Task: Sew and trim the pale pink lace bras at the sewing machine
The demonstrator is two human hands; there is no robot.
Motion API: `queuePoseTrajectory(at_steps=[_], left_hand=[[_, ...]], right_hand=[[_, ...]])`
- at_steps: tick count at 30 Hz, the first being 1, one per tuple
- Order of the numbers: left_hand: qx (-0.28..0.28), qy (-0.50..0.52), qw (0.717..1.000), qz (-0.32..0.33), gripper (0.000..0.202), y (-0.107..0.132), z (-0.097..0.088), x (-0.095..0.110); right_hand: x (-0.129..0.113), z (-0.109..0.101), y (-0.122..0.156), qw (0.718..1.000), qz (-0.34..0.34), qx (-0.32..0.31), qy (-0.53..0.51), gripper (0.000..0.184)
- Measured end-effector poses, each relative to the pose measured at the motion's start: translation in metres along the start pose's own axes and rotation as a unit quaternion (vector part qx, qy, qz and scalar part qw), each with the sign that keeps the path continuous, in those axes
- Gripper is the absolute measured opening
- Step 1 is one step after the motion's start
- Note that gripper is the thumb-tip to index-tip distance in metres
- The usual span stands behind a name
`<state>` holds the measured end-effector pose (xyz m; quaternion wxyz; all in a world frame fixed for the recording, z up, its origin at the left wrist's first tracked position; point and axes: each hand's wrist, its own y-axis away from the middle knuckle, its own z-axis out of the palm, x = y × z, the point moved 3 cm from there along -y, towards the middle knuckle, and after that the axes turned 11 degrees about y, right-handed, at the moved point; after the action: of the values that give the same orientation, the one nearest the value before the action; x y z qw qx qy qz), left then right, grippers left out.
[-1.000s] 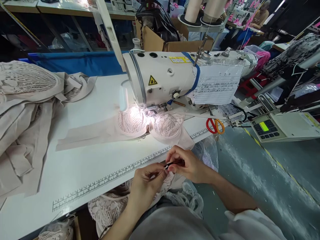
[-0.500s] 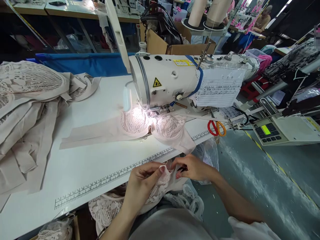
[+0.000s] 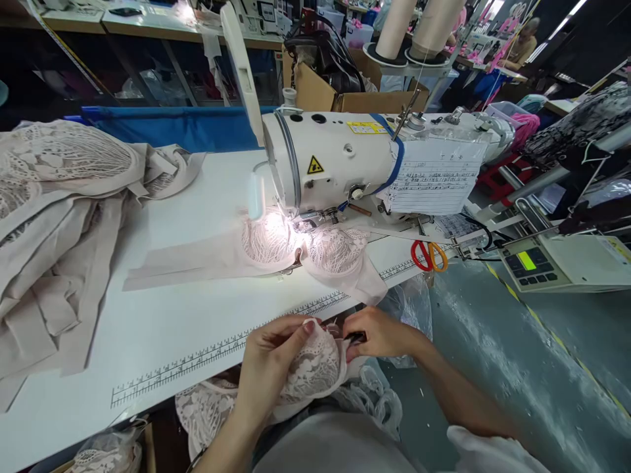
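Note:
My left hand (image 3: 273,355) pinches the upper edge of a pale pink lace bra (image 3: 315,368) over my lap, thumb on top. Closed round small dark thread snips (image 3: 355,337), my right hand (image 3: 377,334) is at the bra's right edge, fingertips against the fabric. The snips are mostly hidden by the fingers. Just beyond my hands, a second lace bra (image 3: 335,251) lies on the white table under the lit needle area of the sewing machine (image 3: 335,154). One of its wings stretches left across the table.
A heap of lace bras (image 3: 64,164) covers the table's left side. Red-and-orange-handled scissors (image 3: 430,255) lie by the right edge. A ruler strip (image 3: 197,361) runs along the front edge. Behind the machine stand a cardboard box (image 3: 315,92) and thread cones (image 3: 428,29). A control panel (image 3: 532,263) is at right.
My left hand has shifted slightly left, and the lace cup in my lap is spread wider. The dark snips show more clearly in my right hand. The view has moved a little.

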<state>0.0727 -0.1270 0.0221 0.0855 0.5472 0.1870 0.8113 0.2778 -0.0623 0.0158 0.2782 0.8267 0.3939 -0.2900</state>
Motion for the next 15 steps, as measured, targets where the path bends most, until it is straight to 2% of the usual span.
queuePoseTrajectory(at_steps=[1, 3, 5, 6, 7, 9, 10, 11, 13, 15], left_hand=[[0.000, -0.018, 0.999, 0.040, 0.032, -0.002, -0.003, 0.002], [-0.011, -0.042, 0.986, 0.161, 0.037, -0.005, -0.008, 0.006], [-0.067, -0.035, 0.964, 0.256, 0.053, -0.007, -0.008, 0.006], [-0.120, -0.032, 0.956, 0.267, 0.059, -0.008, -0.003, 0.003], [-0.187, -0.041, 0.949, 0.250, 0.062, -0.009, 0.004, -0.003], [-0.330, -0.091, 0.920, 0.191, 0.060, -0.010, 0.024, -0.015], [-0.379, -0.117, 0.902, 0.171, 0.056, -0.009, 0.033, -0.020], [-0.407, -0.138, 0.887, 0.167, 0.049, -0.008, 0.039, -0.022], [-0.416, -0.174, 0.872, 0.192, 0.029, -0.004, 0.038, -0.017], [-0.367, -0.231, 0.874, 0.220, 0.021, 0.007, 0.012, -0.004]], right_hand=[[-0.004, -0.003, 0.003, 0.999, -0.029, 0.012, 0.010, 0.030], [-0.018, -0.013, 0.012, 0.993, -0.111, 0.047, -0.004, 0.039], [-0.037, -0.024, 0.020, 0.975, -0.198, 0.060, -0.078, 0.046], [-0.047, -0.028, 0.022, 0.964, -0.227, 0.045, -0.127, 0.051], [-0.056, -0.031, 0.022, 0.953, -0.246, 0.018, -0.176, 0.054], [-0.071, -0.032, 0.020, 0.926, -0.275, -0.047, -0.253, 0.060], [-0.076, -0.031, 0.019, 0.915, -0.287, -0.073, -0.276, 0.061], [-0.078, -0.029, 0.018, 0.906, -0.295, -0.096, -0.289, 0.062], [-0.075, -0.024, 0.018, 0.901, -0.288, -0.129, -0.297, 0.064], [-0.062, -0.020, 0.022, 0.922, -0.233, -0.122, -0.285, 0.070]])
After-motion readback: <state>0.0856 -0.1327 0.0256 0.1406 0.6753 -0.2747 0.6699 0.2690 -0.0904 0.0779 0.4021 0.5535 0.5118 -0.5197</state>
